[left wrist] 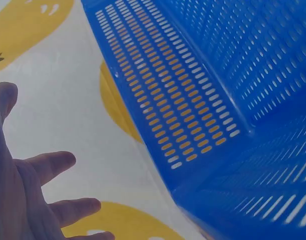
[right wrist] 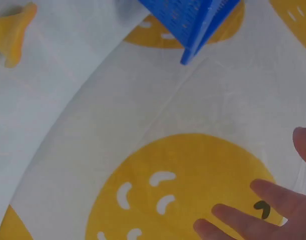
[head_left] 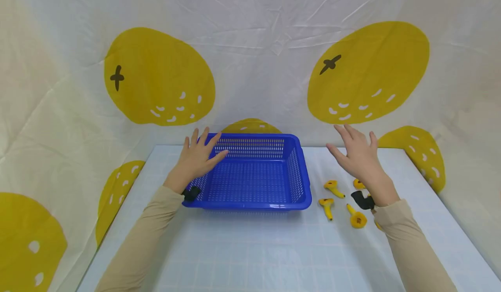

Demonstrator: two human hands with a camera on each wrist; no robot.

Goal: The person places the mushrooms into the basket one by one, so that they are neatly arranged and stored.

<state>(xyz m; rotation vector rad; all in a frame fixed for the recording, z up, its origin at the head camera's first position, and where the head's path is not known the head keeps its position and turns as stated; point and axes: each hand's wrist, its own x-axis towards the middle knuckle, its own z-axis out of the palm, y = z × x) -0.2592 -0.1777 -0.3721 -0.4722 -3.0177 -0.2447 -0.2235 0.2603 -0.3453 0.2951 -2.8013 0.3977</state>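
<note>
A blue slotted plastic basket [head_left: 246, 205] stands on the table, and its inside looks bare. Over its left side my left hand [head_left: 198, 157] is raised with fingers spread, holding nothing; in the left wrist view the basket wall [left wrist: 168, 95] lies beside the fingers. To the right of the basket, my right hand [head_left: 358, 153] hovers with spread fingers, also holding nothing. Beneath and left of it lie several small yellow trumpet-shaped things [head_left: 358, 219], each with a flared round end and a thin stem. My right wrist partly hides some of them.
A pale blue checked cloth [head_left: 250, 257] covers the table. Behind it and at the sides hangs a white sheet [head_left: 258, 79] printed with large yellow fruit shapes. Dark wrist-camera pieces [head_left: 363, 200] sit at both wrists.
</note>
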